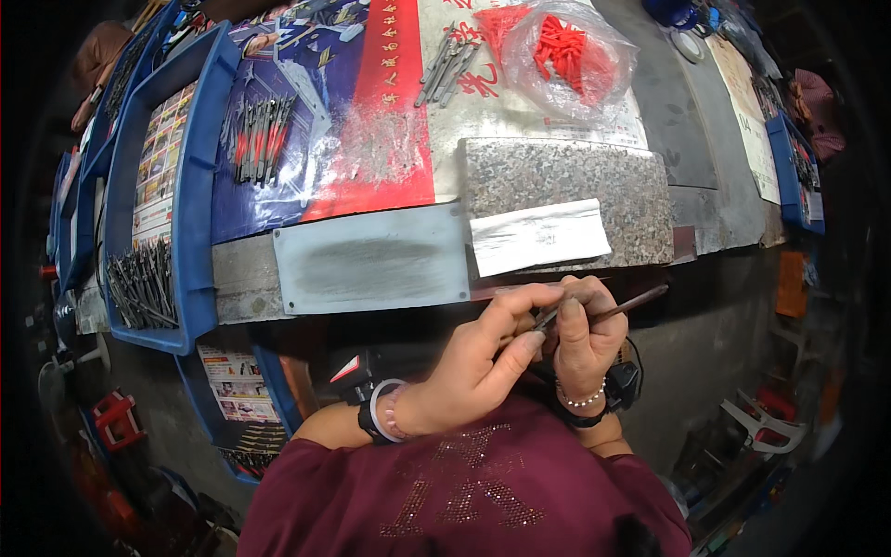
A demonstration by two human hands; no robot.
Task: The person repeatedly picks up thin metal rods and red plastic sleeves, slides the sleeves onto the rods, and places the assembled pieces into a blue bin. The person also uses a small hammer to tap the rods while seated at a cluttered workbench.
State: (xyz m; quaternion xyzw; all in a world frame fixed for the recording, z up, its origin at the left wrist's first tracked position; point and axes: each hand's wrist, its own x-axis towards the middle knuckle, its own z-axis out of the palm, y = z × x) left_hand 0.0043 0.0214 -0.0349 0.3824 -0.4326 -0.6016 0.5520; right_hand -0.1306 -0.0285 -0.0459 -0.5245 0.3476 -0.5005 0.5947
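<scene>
Maroon, stud-patterned cloth lay nearest. Beyond it, the left hand pinched what looked like a slim grey metal piece and the right hand a dark, slender rod, just short of the bench. Steady, light pressure seemed wise.

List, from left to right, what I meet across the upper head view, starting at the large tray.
Large blue tray, red-and-dark pieces, grey pieces, clear bag of red pieces, tape roll, smaller blue tray.
</scene>
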